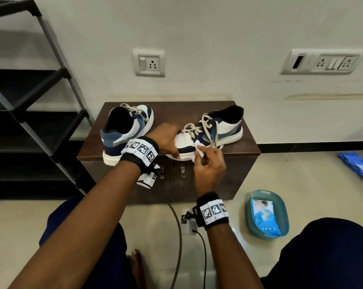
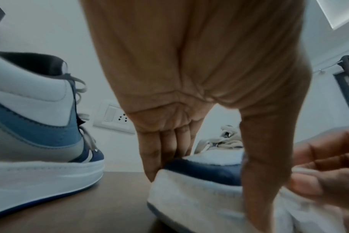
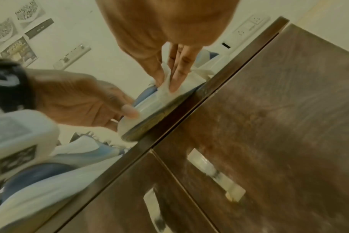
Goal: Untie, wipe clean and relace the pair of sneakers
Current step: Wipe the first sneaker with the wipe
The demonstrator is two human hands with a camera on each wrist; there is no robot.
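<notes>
At the centre of the head view the right hand [image 1: 209,170] pinches a small white wipe [image 1: 199,150] between thumb and fingers and presses it against the side of the right-hand sneaker [image 1: 209,134], low on the toe end where the navy trim meets the white sole. The right wrist view shows the fingers [image 3: 177,75] lying fairly straight on the folded wipe, flattening it onto the sole edge; this looks like the wiping step, with the pad spread to cover more rubber.

Just to the left, the left hand [image 1: 166,140] clamps over the toe of the same sneaker. In the left wrist view its fingers [image 2: 165,149] curl down over the front of the toe cap while the thumb [image 2: 265,157] reaches down the near side, so the shoe is gripped between them. That hold most likely keeps the shoe from sliding on the tabletop [image 1: 93,147] under the rubbing.

The sneaker lies across the dark brown tabletop, toe toward the frame's centre, heel toward the right, its beige laces [image 1: 205,126] loose but threaded through the eyelets. The other sneaker [image 1: 126,132] stands to the left, heel toward the camera, also laced, untouched by either hand.

Lower right of the head view, on the floor, a teal basin [image 1: 285,222] holds a blue packet of wipes [image 1: 264,217], within easy reach for a fresh sheet. Relacing, by my judgement, has yet to come.
</notes>
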